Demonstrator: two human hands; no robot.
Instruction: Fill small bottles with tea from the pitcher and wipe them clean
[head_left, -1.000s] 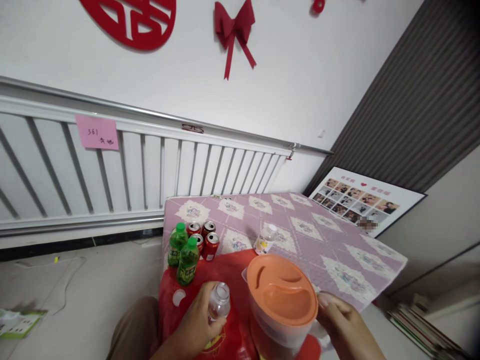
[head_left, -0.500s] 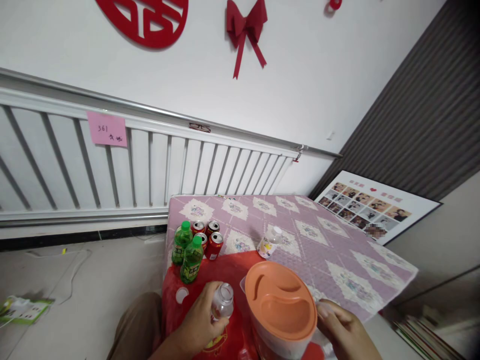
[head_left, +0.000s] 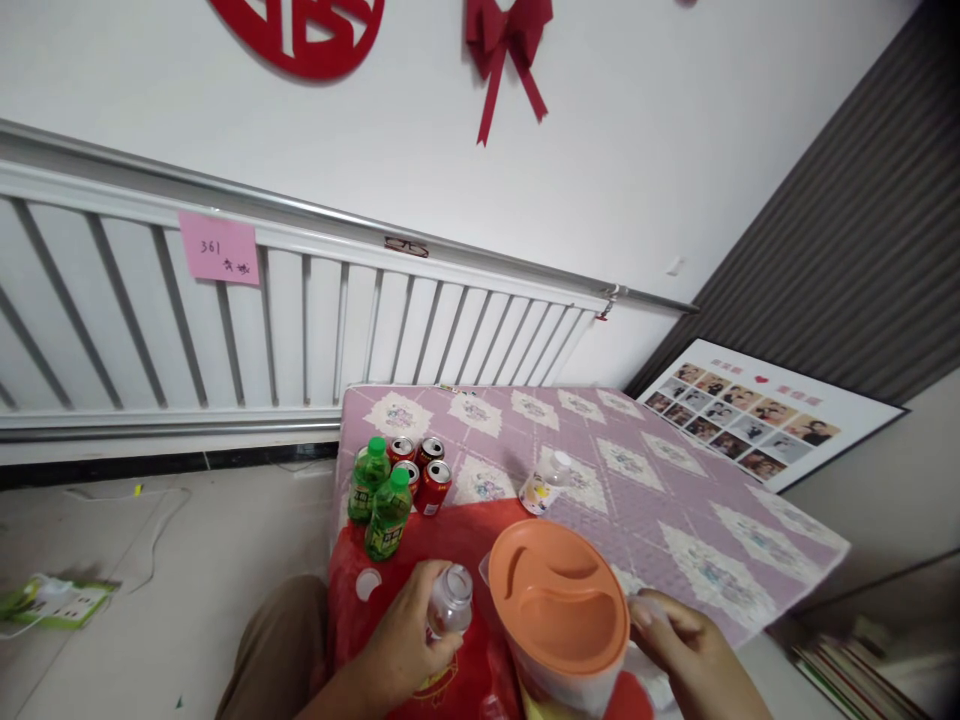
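My left hand is wrapped round a clear bottle with no cap on its mouth, above the red cloth. A white bottle cap lies on the cloth to its left. Just right of the bottle is a translucent pitcher with an orange lid. At the pitcher's right side, my right hand is closed on its handle, which the fingers partly hide. Two green bottles with green caps stand behind my left hand.
Several red drink cans stand behind the green bottles. A capped bottle with a printed label is beyond the pitcher, on the purple patterned cover. A white radiator runs along the wall, and a photo board leans at the right.
The whole view has shifted slightly. The pitcher sits a little further left, nearer the bottle, with something yellow now showing beneath it. Both hands keep their grips.
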